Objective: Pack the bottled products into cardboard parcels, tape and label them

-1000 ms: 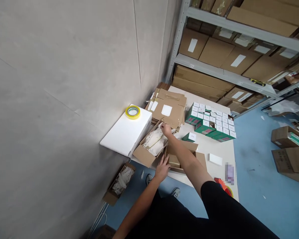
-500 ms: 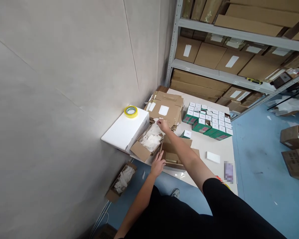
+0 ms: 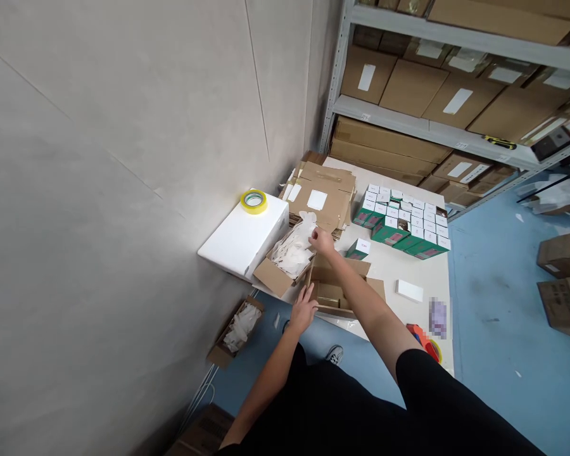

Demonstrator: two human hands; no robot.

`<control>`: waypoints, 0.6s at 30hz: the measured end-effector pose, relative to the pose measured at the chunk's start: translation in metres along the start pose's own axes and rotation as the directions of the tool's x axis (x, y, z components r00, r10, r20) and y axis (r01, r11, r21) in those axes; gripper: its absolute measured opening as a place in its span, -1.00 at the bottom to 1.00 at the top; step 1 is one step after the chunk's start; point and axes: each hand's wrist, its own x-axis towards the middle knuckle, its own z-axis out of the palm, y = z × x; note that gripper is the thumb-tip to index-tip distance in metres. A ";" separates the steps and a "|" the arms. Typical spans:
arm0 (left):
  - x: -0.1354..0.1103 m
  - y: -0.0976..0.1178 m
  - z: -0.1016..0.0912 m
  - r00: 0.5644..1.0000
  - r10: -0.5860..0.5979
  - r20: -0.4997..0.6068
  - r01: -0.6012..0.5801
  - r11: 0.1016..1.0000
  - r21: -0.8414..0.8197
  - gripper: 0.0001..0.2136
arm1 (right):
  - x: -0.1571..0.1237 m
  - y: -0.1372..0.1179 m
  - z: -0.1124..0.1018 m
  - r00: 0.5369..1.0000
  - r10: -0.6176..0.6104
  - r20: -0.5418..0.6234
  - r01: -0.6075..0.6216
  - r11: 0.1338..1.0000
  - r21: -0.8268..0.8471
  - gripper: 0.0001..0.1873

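Fingers closed, my right hand [image 3: 322, 240] pinches white packing paper [image 3: 292, 250], which is bunched up in a narrow open cardboard box. One part of the paper stands up beside the fingertips. My left hand [image 3: 304, 310] lies with fingers apart against the near left corner of an open cardboard box [image 3: 335, 310]. That box has its flaps spread, and brown cardboard shows inside. My right forearm hides part of it. Just behind it stands a single green and white small box [image 3: 358, 249].
A yellow tape roll [image 3: 254, 201] lies on a white box [image 3: 237, 237] by the wall. Flattened cartons [image 3: 330, 183] are stacked behind. Rows of green and white boxes [image 3: 408, 221], a white small box [image 3: 409, 290] and a red tape dispenser [image 3: 420, 339] occupy the table [image 3: 384, 269].
My right hand has shifted slightly to the right, and the packing paper near it now stands higher. My left hand stays at the box corner. The camera view has shifted a little.
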 end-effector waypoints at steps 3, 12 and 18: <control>-0.006 -0.004 0.003 1.000 -0.005 0.009 0.005 1.000 -0.018 -0.87 | 0.007 -0.003 0.016 0.987 -0.091 0.133 0.096 0.995 -0.033 -0.54; -0.008 -0.017 -0.006 0.998 0.020 0.060 -0.017 0.999 -0.043 -0.87 | 0.029 -0.016 0.062 0.985 0.019 0.174 0.012 0.985 -0.174 -0.60; -0.008 -0.022 -0.006 0.998 0.037 0.057 -0.035 0.998 -0.044 -0.87 | 0.023 -0.012 0.041 0.998 0.002 0.070 0.010 0.987 -0.162 -0.67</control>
